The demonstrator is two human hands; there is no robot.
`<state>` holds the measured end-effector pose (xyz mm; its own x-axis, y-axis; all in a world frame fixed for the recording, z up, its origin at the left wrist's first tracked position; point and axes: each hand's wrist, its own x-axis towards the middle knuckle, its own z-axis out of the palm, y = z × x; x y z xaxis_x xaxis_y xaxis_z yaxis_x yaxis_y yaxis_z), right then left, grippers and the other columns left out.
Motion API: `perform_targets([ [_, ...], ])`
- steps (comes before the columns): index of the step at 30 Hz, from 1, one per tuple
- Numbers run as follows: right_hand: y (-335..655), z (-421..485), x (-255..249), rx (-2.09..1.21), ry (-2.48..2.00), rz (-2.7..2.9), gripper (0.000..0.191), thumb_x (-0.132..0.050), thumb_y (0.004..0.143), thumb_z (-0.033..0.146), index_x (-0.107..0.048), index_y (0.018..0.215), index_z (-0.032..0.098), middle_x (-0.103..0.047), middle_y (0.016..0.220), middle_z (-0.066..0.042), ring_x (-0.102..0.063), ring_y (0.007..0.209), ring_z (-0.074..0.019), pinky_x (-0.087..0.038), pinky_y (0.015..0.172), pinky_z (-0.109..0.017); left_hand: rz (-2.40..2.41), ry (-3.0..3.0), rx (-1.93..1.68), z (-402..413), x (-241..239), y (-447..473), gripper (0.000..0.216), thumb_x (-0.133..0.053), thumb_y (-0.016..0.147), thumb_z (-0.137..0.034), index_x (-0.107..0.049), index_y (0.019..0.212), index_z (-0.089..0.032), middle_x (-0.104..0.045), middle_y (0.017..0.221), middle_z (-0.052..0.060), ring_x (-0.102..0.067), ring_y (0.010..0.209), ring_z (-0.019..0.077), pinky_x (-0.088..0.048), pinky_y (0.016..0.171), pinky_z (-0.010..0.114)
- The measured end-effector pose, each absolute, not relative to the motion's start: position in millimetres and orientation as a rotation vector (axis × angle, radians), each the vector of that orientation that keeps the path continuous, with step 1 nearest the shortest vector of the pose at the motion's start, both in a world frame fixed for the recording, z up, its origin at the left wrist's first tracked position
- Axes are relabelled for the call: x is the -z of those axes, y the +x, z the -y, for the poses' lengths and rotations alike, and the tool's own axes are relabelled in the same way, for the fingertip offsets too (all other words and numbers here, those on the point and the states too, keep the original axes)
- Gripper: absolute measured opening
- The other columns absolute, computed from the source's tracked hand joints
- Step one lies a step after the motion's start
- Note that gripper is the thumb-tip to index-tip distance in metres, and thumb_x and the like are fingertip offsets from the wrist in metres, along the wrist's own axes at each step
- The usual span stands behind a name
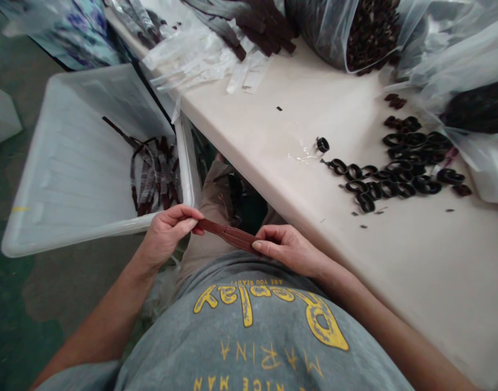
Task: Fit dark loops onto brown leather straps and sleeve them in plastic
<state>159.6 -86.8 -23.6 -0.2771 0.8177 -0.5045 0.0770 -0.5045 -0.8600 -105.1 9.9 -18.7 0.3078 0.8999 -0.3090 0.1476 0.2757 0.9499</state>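
while one part of the brown strap (228, 234) is pinched by the left hand (173, 227), another is gripped by the right hand (288, 248); it is held beside the table (415, 271), on which black loops (389, 188) are clustered.

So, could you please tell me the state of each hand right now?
Left hand: closed, pinching the narrower part of a brown strap.
Right hand: closed, pinching the wider part of the same strap.

A pale table (395, 271) stands above greenish floor (16, 320).
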Motion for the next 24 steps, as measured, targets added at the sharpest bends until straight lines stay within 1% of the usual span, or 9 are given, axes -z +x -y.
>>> perform_targets([
  [3, 161, 87, 25, -1.828, -1.446, 1.141, 0.026, -0.06, 0.084, 0.041, -0.061, 0.074, 0.016, -0.05, 0.062, 0.004, -0.042, 0.057, -0.0095, -0.033, 0.053, -0.023, -1.141, 1.127, -0.674, -9, 17, -101, 0.013, -0.074, 0.073, -0.024, -0.072, 0.085, -0.017, -0.071, 0.074, -0.001, -0.065, 0.055, 0.0091, -0.052, 0.056, 0.017],
  [6, 162, 87, 27, -1.756, -1.452, 1.187, 0.022, -0.056, 0.086, 0.036, -0.061, 0.076, 0.017, -0.054, 0.065, 0.003, -0.046, 0.059, -0.0104, -0.037, 0.055, -0.023, -1.126, 1.07, -0.636, -8, 19, -97, 0.021, -0.075, 0.074, -0.024, -0.07, 0.094, -0.017, -0.071, 0.075, -0.001, -0.065, 0.056, 0.0088, -0.051, 0.057, 0.017],
  [9, 155, 85, 29, -1.533, -1.46, 1.298, 0.015, -0.058, 0.086, 0.028, -0.065, 0.096, 0.018, -0.065, 0.079, 0.0, -0.056, 0.07, -0.0126, -0.044, 0.064, -0.024, -1.11, 1.019, -0.605, 1, 22, -82, 0.034, -0.074, 0.075, -0.025, -0.065, 0.108, -0.018, -0.071, 0.076, -0.001, -0.065, 0.06, 0.0101, -0.05, 0.061, 0.019],
  [11, 147, 84, 29, -1.317, -1.5, 1.388, 0.024, -0.065, 0.083, 0.026, -0.065, 0.107, 0.021, -0.069, 0.088, 0.0, -0.061, 0.076, -0.014, -0.047, 0.07, -0.025, -1.095, 0.984, -0.577, 11, 25, -65, 0.044, -0.072, 0.076, -0.025, -0.061, 0.118, -0.018, -0.071, 0.077, 0.0, -0.065, 0.064, 0.0112, -0.049, 0.064, 0.021],
  [12, 144, 84, 30, -1.217, -1.525, 1.434, 0.025, -0.068, 0.082, 0.025, -0.066, 0.106, 0.022, -0.069, 0.088, 0.0, -0.063, 0.078, -0.0145, -0.047, 0.071, -0.025, -1.086, 0.963, -0.565, 17, 26, -55, 0.048, -0.072, 0.077, -0.026, -0.059, 0.122, -0.018, -0.07, 0.076, 0.0, -0.064, 0.065, 0.0114, -0.048, 0.065, 0.021],
  [15, 140, 85, 33, -0.987, -1.586, 1.551, 0.007, -0.07, 0.083, 0.025, -0.07, 0.09, 0.021, -0.069, 0.08, 0.0, -0.064, 0.075, -0.0148, -0.048, 0.069, -0.024, -1.065, 0.881, -0.553, 32, 30, -29, 0.055, -0.073, 0.075, -0.028, -0.056, 0.126, -0.016, -0.062, 0.067, -0.003, -0.056, 0.062, 0.0099, -0.042, 0.062, 0.021],
  [16, 141, 86, 35, -0.914, -1.597, 1.583, 0.006, -0.069, 0.085, 0.025, -0.07, 0.088, 0.021, -0.069, 0.079, -0.001, -0.065, 0.074, -0.015, -0.048, 0.067, -0.024, -1.064, 0.855, -0.549, 34, 33, -23, 0.059, -0.073, 0.075, -0.03, -0.054, 0.129, -0.015, -0.06, 0.066, -0.004, -0.054, 0.061, 0.0097, -0.041, 0.062, 0.022],
  [20, 150, 91, 46, -0.551, -1.599, 1.792, 0.017, -0.057, 0.094, 0.029, -0.07, 0.095, 0.018, -0.067, 0.078, -0.005, -0.065, 0.067, -0.0171, -0.046, 0.059, -0.025, -1.047, 0.82, -0.534, 34, 43, -11, 0.074, -0.076, 0.072, -0.037, -0.049, 0.136, -0.014, -0.056, 0.064, -0.005, -0.052, 0.06, 0.0109, -0.039, 0.061, 0.024],
  [24, 156, 95, 49, -0.335, -1.583, 1.962, 0.029, -0.043, 0.1, 0.028, -0.066, 0.087, 0.018, -0.064, 0.073, -0.005, -0.064, 0.059, -0.0162, -0.042, 0.053, -0.025, -1.006, 0.881, -0.509, 31, 48, -10, 0.082, -0.08, 0.066, -0.045, -0.05, 0.138, -0.019, -0.054, 0.061, -0.006, -0.052, 0.06, 0.0122, -0.041, 0.062, 0.026],
])
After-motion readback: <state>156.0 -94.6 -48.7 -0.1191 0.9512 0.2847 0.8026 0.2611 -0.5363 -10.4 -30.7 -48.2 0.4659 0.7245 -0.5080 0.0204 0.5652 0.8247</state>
